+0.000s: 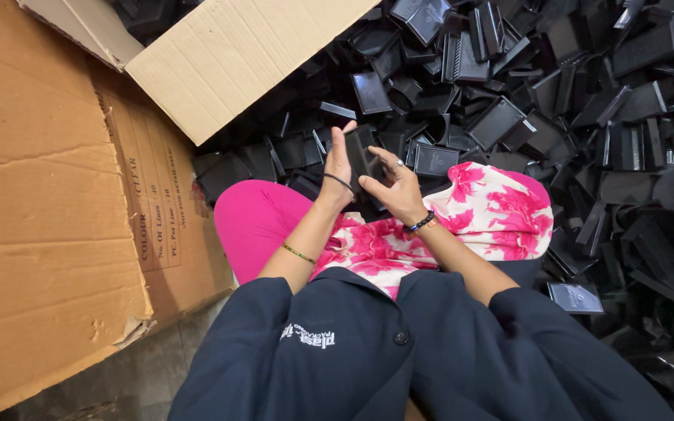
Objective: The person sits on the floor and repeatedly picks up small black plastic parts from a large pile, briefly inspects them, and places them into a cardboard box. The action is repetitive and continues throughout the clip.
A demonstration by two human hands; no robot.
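Both my hands hold one black plastic tray-like part [365,160] above my lap. My left hand [338,168] grips its left edge with the fingers pointing up. On the right side, my right hand [398,187] pinches it from the front. I sit with pink trousers [255,222] and a pink-and-white flowered cloth [493,210] over my knees, and a dark blue jacket [368,351] below.
A big heap of black plastic parts [555,101] covers the floor ahead and to the right. A large open cardboard box [48,195] stands at the left, one flap [235,54] reaching over the heap. Bare floor [134,374] shows at the bottom left.
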